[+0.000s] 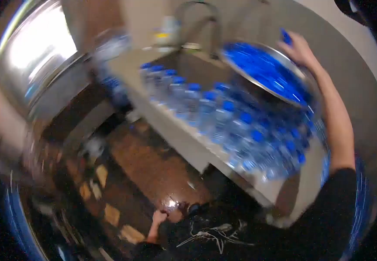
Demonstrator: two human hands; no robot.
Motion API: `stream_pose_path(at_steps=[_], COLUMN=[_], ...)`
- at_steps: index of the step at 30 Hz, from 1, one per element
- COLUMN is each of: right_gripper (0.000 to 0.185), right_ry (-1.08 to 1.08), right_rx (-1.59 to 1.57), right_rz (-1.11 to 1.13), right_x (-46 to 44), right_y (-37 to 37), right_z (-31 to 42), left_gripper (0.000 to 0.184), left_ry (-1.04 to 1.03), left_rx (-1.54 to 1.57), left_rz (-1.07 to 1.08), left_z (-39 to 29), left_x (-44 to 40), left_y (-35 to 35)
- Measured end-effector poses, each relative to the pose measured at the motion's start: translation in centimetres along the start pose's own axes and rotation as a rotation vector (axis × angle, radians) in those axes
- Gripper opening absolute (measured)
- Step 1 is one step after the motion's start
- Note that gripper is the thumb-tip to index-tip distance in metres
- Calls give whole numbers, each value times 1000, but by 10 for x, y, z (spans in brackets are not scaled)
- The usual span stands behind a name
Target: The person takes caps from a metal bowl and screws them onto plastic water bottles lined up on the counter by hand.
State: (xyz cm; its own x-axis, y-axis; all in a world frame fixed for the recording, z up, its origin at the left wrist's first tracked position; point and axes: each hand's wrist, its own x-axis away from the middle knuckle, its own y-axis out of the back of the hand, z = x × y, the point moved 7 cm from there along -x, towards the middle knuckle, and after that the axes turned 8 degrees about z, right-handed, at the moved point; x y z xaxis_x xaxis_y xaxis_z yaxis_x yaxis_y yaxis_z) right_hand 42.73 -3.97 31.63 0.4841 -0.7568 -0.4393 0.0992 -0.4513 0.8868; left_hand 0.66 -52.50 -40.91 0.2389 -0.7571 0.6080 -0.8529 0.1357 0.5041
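My right hand (300, 50) is raised at the upper right, over the far rim of a wide metal bowl (258, 82). A small blue bottle cap (286, 37) shows at its fingertips; motion blurs the grip. Many blue bottle caps (258, 61) fill the bowl, which is tilted toward me in this view. Low in the picture, well away from the counter, my left hand (159, 216) hangs with its fingers curled; what lies inside it, if anything, is hidden. Clear plastic bottles (223, 115) with blue caps stand crowded on the counter in front of the bowl.
The pale counter (184, 130) runs diagonally, with a sink (188, 67) and a curved faucet (197, 3) behind the bottles. A bottle with a yellow label (164, 32) stands beside the sink. Wet brown floor (153, 165) and scattered tan pieces (112, 215) lie below.
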Motion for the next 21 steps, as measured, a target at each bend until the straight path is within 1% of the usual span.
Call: stream_pose_path(at_steps=[1,3,4,5,6,7,9,10,11,12,13,14,15,17,18,20,21], right_gripper=[43,39,35,37,39,41,46,52,47,47,42,37,37,38,36,34,38], right_ry=[-2,-448,-576,-595,-593,-577,-732,-737,-792,-824,-1007,-1145,-1162,-1177,-1103,-940,-991], right_rx=[-51,-291,-434,-347,-268,-196,-52,-90,-41,-150,-91,-222,-191,-131,-26,174,123], right_rz=[-174,-112,-177,-186,-189,-193,-152,-170,-108,-101,86,160,124,54,-19,-152,-35], right_x=[21,83,120,160,199,232,317,356,415,447,492,516,541,589,602,624,629], right_y=[30,81,98,100,93,82,40,13,-30,-49,-90,-97,-103,-129,-137,-143,-146], right_z=[-8,-22,-32,-54,-77,-95,-99,-92,-111,-96,-108,-101,-102,-118,-118,-115,-123], left_gripper=[28,28,26,25,24,23,22,21,21,20,20,21,21,21,20,20,18], left_ry=[-28,-53,-166,-270,-365,-415,-512,-582,-646,-712,-778,-840,-897,-960,-993,-965,-1053], left_rx=[221,-46,-72,-77,-62,-73,-92,-122,-153,-184,-209,-233,-254,-184,-146,-120,-134], left_rz=[155,132,189,233,267,377,578,653,723,802,817,821,817,875,897,1040,1055], left_z=[24,10,-6,-35,-75,-122,-229,-273,-304,-336,-361,-385,-407,-468,-495,-535,-561], left_x=[-17,-25,-29,-23,-9,13,65,88,127,147,156,166,176,213,226,243,255], left_y=[-16,-10,-15,-13,-11,-15,-22,-27,-25,-33,-42,-53,-65,-93,-113,-166,-191])
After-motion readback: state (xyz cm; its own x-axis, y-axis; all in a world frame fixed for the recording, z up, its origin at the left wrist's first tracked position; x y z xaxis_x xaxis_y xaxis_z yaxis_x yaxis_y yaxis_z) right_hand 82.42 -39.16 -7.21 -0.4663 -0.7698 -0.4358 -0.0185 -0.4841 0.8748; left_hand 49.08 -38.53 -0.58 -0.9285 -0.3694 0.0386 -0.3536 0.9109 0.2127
